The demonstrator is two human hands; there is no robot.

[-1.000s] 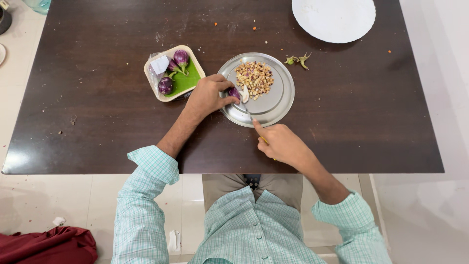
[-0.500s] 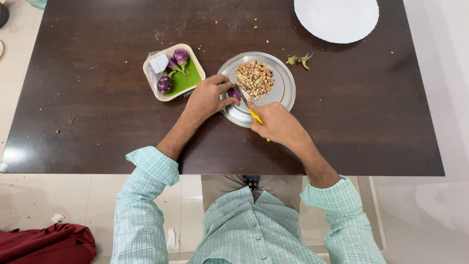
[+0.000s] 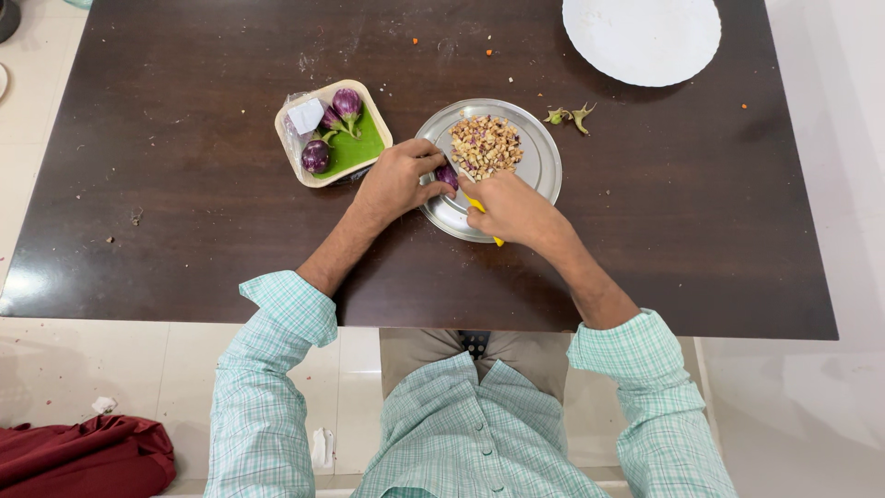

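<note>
the left hand (image 3: 395, 183) pins a small purple eggplant (image 3: 446, 175) on the steel plate (image 3: 544, 166), its grip closed on it; the right hand (image 3: 510, 208) has its grip clenched on a yellow-handled knife (image 3: 476, 205). best to curl the fingertips back, cutting beside the diced heap (image 3: 485, 143) on the counter (image 3: 184, 203)

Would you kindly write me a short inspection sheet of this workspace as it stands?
Surface: dark wooden table, crumbs scattered.
Job's things: steel plate with diced eggplant; small eggplant; yellow-handled knife.
Clutter: tray with whole eggplants; cut stems; white plate.
Hands: left hand pins the small eggplant; right hand grips the knife.
Cables: nothing seen.
Surroundings: tiled floor, red cloth.
</note>
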